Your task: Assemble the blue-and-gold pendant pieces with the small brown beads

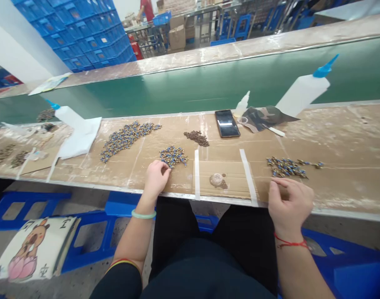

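Observation:
My left hand (156, 177) rests on the cardboard-covered bench (349, 145), fingertips at the near edge of a small heap of blue-and-gold parts (173, 156); whether it pinches one I cannot tell. My right hand (289, 201) lies curled at the bench's front edge, just below another scatter of blue-and-gold parts (286, 167). A larger pile of the same parts (124, 139) lies further left. A heap of small brown pieces (196, 138) sits behind the middle. A dab of glue (217, 180) is between my hands.
A black phone (227, 123), a small glue bottle (241, 105), a camouflage cloth (261, 117) and a large blue-capped squeeze bottle (304, 91) stand at the back. Another squeeze bottle (68, 116) lies on white paper at left. A green conveyor belt (193, 87) runs behind. Blue stools below.

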The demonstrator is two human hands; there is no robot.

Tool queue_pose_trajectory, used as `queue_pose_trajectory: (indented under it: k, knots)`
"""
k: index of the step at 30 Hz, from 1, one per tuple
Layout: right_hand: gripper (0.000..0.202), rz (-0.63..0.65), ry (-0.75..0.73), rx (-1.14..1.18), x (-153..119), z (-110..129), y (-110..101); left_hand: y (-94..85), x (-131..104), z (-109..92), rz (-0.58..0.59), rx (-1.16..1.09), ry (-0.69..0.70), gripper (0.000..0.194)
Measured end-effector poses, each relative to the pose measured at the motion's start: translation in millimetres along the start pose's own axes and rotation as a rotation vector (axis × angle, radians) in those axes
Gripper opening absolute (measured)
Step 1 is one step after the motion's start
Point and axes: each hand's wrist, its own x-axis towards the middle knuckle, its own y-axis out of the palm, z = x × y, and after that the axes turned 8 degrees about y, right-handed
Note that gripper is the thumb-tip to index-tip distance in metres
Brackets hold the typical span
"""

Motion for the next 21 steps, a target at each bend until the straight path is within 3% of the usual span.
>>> queue_pose_trajectory:
  k: [5, 8, 10, 13, 14, 15, 17, 21]
  knots:
    - [0.008, -0.009, -0.035, -0.007, 8.0, -14.1, 6.3, -5.2, -8.3, -19.3, -0.007, -0.105, -0.088, 0.011]
    - [0.009, -0.067, -0.088, -0.002, 14.1, -9.5, 10.7, -14.2, -12.6, -23.1, -0.023, -0.163, -0.141, 0.011]
    - [0.01, -0.125, -0.141, 0.012, 16.2, 6.7, 9.1, -16.3, -14.9, -22.5, -0.037, -0.203, -0.163, 0.009]
    - [0.011, -0.177, -0.14, 0.072, 13.3, 55.2, -0.8, -6.3, -21.9, -28.6, -0.085, -0.414, -0.183, 0.006]
    - [0.012, -0.153, -0.117, 0.117, 10.5, 75.1, -4.9, 0.6, -26.1, -34.9, -0.095, -0.557, -0.194, 0.009]
    - [0.012, -0.034, -0.121, 0.193, 7.0, 94.5, -8.4, 8.7, -31.3, -43.9, -0.096, -0.73, -0.208, 0.015]
    - [0.009, 0.121, -0.227, 0.446, -1.1, 126.8, -12.4, 25.4, -43.3, -68.6, -0.025, -1.057, -0.244, 0.028]
    - [0.021, 0.471, -0.277, 0.739, -12.7, 150.9, -8.3, 41.4, -61.6, -122.4, 0.195, -1.457, -0.353, 0.046]
